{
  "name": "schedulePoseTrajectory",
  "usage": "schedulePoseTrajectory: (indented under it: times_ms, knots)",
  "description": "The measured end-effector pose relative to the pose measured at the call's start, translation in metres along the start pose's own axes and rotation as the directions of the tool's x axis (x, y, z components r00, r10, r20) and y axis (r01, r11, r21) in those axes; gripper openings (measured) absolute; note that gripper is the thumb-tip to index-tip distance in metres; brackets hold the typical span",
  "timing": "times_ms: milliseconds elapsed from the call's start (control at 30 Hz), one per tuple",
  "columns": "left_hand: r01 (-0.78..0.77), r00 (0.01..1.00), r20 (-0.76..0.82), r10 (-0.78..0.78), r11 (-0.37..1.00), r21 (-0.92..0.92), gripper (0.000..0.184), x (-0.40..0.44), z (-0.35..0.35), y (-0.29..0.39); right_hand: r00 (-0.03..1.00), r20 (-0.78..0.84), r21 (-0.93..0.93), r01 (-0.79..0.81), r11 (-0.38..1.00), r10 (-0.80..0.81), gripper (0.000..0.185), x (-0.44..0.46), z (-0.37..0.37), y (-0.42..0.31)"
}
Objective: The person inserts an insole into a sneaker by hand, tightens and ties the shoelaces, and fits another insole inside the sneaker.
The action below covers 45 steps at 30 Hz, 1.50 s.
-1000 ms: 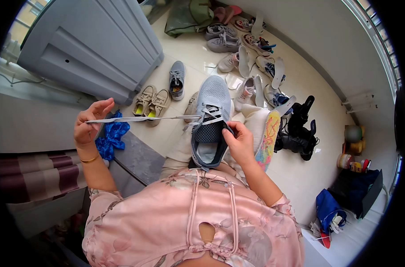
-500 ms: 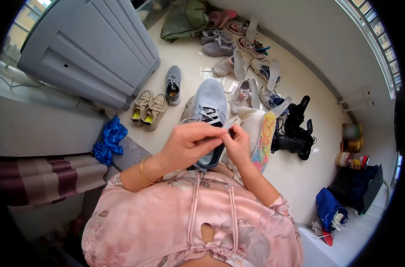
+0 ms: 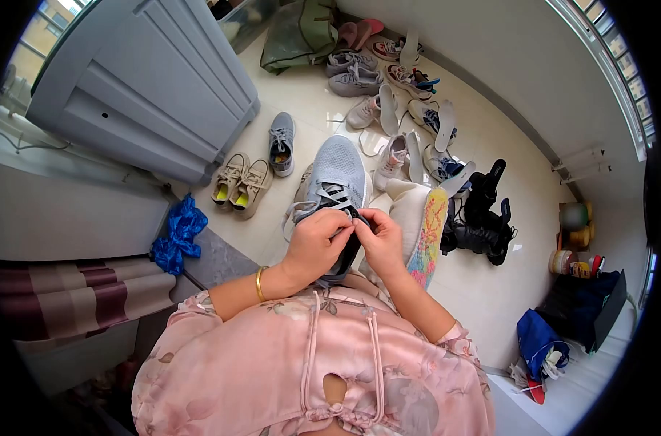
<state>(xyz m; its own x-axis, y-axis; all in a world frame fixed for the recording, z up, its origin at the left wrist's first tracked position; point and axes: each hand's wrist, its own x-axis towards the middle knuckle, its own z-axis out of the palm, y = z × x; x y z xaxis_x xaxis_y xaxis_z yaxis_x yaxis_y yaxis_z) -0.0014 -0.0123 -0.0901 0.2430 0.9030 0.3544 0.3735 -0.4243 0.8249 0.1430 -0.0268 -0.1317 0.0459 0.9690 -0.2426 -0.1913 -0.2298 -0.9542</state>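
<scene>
In front of the pink floral blouse, the right hand pinches the opening edge of a light-grey mesh sneaker; the left hand meets it, its hold unclear. A flat pale-grey lace crosses the lower rows; the upper rows, apparently unfinished, are hidden.

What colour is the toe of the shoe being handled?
The toe of the shoe is light bluish grey, best seen in the head view.
</scene>
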Motion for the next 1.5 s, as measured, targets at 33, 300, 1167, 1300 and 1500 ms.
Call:
schedulePoseTrajectory:
  times_ms: [33,300,1167,1300,1500]
  knots:
    - [0.060,0.998,0.005,-0.060,0.998,0.011,0.013,-0.001,-0.002,-0.001,1.000,0.001,0.003,-0.012,1.000,0.012,0.018,0.000,0.001,-0.001]
    - [0.162,0.987,0.007,-0.162,0.986,0.029,0.012,0.001,-0.007,-0.003,0.999,0.029,0.077,-0.023,0.997,0.021,0.018,0.001,0.003,-0.002]
    - [0.119,0.992,-0.051,-0.117,0.992,0.036,0.012,-0.002,-0.004,-0.009,0.999,0.030,0.052,-0.039,0.998,0.037,0.018,0.001,0.001,0.002]
    - [0.143,0.989,-0.040,-0.140,0.986,0.084,0.009,-0.004,-0.004,-0.008,0.999,0.026,0.062,-0.037,0.997,0.035,0.018,0.001,0.002,0.005]
    - [0.196,0.980,-0.058,-0.190,0.972,0.127,0.008,-0.004,-0.001,-0.012,0.999,0.015,0.047,-0.032,0.998,0.032,0.019,0.001,0.002,0.007]
